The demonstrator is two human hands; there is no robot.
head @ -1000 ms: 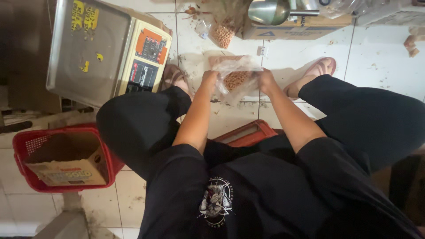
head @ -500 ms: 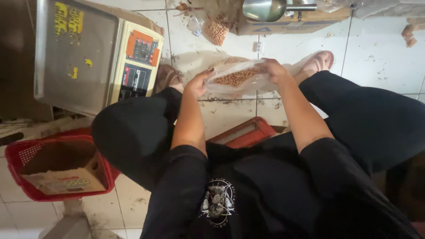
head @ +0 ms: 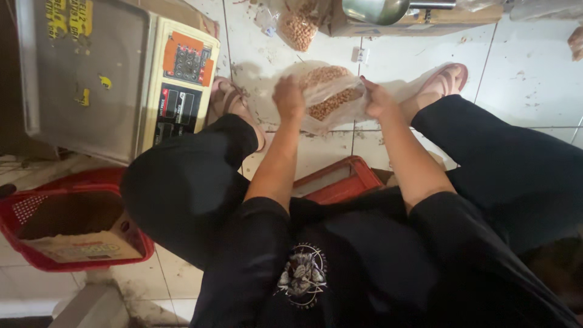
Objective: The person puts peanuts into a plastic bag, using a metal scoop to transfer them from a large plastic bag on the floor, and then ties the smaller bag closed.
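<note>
Peanut bag [head: 328,97], clear plastic, held above the tiled floor [head: 516,79] between the knees. Left hand [head: 289,97] and right hand [head: 378,100] each pinch a side of its mouth, fingers closed on film. Step looks like gathering the opening; next calls for twisting it tight, kept level.

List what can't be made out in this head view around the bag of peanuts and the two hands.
- Mouth of the clear bag of peanuts: covered by the left hand and right hand; open or closed, cannot tell.
- Fingertips: tucked into the plastic, so the grip is unclear.
- Metal scoop: cut off by the top edge.
- Scale display: too small to read.
- Red crate: mostly hidden by the arms and lap.
</note>
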